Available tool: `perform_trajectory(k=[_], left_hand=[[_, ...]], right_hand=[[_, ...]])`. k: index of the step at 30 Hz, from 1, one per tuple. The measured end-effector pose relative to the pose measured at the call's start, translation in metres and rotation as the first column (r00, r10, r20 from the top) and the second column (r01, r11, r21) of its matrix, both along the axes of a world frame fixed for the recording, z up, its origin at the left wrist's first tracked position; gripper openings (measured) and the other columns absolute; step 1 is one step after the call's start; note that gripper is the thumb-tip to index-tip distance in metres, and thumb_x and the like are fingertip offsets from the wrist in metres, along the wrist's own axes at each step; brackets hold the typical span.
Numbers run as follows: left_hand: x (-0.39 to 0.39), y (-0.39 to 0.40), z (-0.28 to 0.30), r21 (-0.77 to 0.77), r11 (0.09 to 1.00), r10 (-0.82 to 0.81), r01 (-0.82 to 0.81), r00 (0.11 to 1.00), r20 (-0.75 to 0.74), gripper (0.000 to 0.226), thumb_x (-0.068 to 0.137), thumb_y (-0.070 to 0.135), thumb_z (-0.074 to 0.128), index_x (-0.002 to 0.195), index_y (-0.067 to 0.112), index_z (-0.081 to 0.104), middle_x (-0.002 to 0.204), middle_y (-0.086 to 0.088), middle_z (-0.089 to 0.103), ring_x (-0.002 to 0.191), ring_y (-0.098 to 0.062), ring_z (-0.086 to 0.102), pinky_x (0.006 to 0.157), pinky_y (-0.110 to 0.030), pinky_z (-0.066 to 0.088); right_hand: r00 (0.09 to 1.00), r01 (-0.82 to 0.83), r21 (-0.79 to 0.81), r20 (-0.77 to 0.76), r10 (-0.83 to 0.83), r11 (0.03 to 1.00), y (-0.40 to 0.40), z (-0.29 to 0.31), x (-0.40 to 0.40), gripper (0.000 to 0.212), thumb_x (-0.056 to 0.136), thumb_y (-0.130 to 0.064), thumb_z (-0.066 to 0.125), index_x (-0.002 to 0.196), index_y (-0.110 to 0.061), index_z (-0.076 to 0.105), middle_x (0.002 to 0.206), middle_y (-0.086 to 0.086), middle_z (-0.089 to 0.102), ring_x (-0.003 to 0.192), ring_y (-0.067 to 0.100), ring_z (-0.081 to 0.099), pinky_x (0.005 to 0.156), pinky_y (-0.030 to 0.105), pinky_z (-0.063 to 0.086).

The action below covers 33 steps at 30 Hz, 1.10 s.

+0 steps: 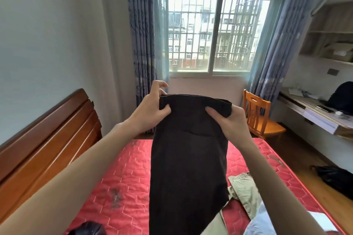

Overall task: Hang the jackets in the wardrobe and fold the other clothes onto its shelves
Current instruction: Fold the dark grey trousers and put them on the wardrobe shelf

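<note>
I hold a pair of dark brown trousers [188,158] up by the waistband above the bed. My left hand [150,108] pinches the left end of the waistband with thumb in front. My right hand [229,120] grips the right end the same way. The cloth hangs straight down to the bottom of the view. Beige trousers [245,191] lie crumpled on the red mattress [122,183] beside the hanging cloth. A pale blue garment [259,223] lies at the lower right. The wardrobe is out of view.
A wooden headboard [47,139] runs along the left. A wooden chair [257,118] stands by the window, with a desk [315,114] and shelves on the right. A black bag [336,177] lies on the floor. A dark item [86,228] sits at the bed's near edge.
</note>
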<state>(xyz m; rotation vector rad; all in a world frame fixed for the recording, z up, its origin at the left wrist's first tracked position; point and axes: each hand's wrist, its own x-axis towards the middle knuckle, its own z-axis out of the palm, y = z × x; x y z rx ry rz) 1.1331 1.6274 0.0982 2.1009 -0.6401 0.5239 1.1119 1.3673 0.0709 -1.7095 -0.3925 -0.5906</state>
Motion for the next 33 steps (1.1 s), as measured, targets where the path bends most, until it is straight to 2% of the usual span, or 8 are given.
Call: perform_trajectory(k=[4,8,14,17,19,22,27,33], left_hand=[[0.01,0.01,0.003,0.221,0.975,0.002,-0.002,1.0,0.003,0.045,0.095,0.005,0.057,0.136,0.019,0.045,0.104,-0.002,0.061,0.08,-0.012,0.061,0.076,-0.026,0.051],[0.018,0.007,0.008,0.125,0.992,-0.01,0.031,0.987,-0.163,0.036,0.096,0.007,0.053,0.13,0.019,0.058,0.108,0.005,0.066,0.093,-0.005,0.066,0.08,-0.02,0.051],[0.033,0.001,0.008,0.102,0.985,-0.094,0.143,0.92,-0.381,0.013,0.1,0.005,0.053,0.1,0.015,0.061,0.086,0.0,0.067,0.069,-0.002,0.065,0.061,-0.016,0.051],[0.045,0.002,0.004,0.177,0.964,-0.101,0.198,0.891,-0.443,0.007,0.098,0.006,0.059,0.098,0.012,0.064,0.086,-0.007,0.067,0.078,-0.013,0.065,0.067,-0.026,0.055],[0.056,0.006,0.002,0.253,0.928,-0.108,0.273,0.847,-0.52,0.001,0.096,0.012,0.07,0.097,0.013,0.071,0.094,-0.013,0.074,0.084,-0.018,0.068,0.077,-0.035,0.058],[0.075,0.009,-0.002,0.288,0.887,-0.088,0.36,0.745,-0.661,0.011,0.092,0.018,0.079,0.102,0.014,0.078,0.098,-0.006,0.08,0.091,-0.018,0.076,0.075,-0.028,0.058],[0.125,0.014,-0.014,0.388,0.847,0.046,0.364,0.676,-0.736,0.017,0.087,0.018,0.083,0.104,0.02,0.081,0.096,0.001,0.081,0.086,-0.014,0.077,0.068,-0.02,0.055],[0.21,0.032,-0.022,0.444,0.89,0.14,0.102,0.866,-0.479,0.001,0.09,0.014,0.078,0.091,0.014,0.077,0.086,-0.006,0.075,0.08,-0.015,0.065,0.077,-0.034,0.053]], right_hand=[[1.0,0.012,-0.125,-0.016,-0.014,0.992,0.002,0.012,0.011,0.011,0.091,-0.027,0.08,0.101,-0.021,0.081,0.092,-0.011,0.08,0.089,0.007,0.075,0.077,0.027,0.06],[0.999,-0.014,-0.137,-0.037,0.009,0.99,0.005,0.024,0.023,0.019,0.095,-0.032,0.076,0.105,-0.016,0.081,0.097,-0.004,0.08,0.093,0.014,0.076,0.085,0.04,0.062],[0.986,-0.123,-0.254,-0.141,0.089,0.959,-0.007,0.033,0.038,0.014,0.097,-0.029,0.073,0.105,-0.019,0.078,0.098,-0.008,0.08,0.094,0.008,0.075,0.08,0.025,0.06],[0.941,-0.262,-0.408,-0.307,0.139,0.875,-0.022,0.039,0.049,0.023,0.091,-0.023,0.08,0.111,-0.012,0.078,0.101,-0.001,0.08,0.095,0.015,0.076,0.082,0.031,0.063],[0.868,-0.386,-0.539,-0.486,0.098,0.749,-0.032,0.042,0.06,0.026,0.085,-0.025,0.085,0.107,-0.013,0.078,0.097,0.002,0.08,0.092,0.019,0.077,0.079,0.036,0.065],[0.793,-0.466,-0.616,-0.609,-0.01,0.635,-0.034,0.036,0.085,0.03,0.08,-0.028,0.089,0.105,-0.016,0.078,0.093,0.001,0.08,0.088,0.019,0.077,0.075,0.036,0.065],[0.868,-0.359,-0.757,-0.486,-0.104,0.546,-0.01,0.015,0.15,0.026,0.079,-0.028,0.089,0.097,-0.012,0.079,0.09,0.011,0.078,0.086,0.03,0.075,0.079,0.047,0.064],[0.978,-0.056,-0.904,-0.136,-0.16,0.424,0.026,0.013,0.234,0.014,0.084,-0.022,0.079,0.09,-0.01,0.077,0.08,0.007,0.066,0.08,0.034,0.064,0.072,0.039,0.054]])
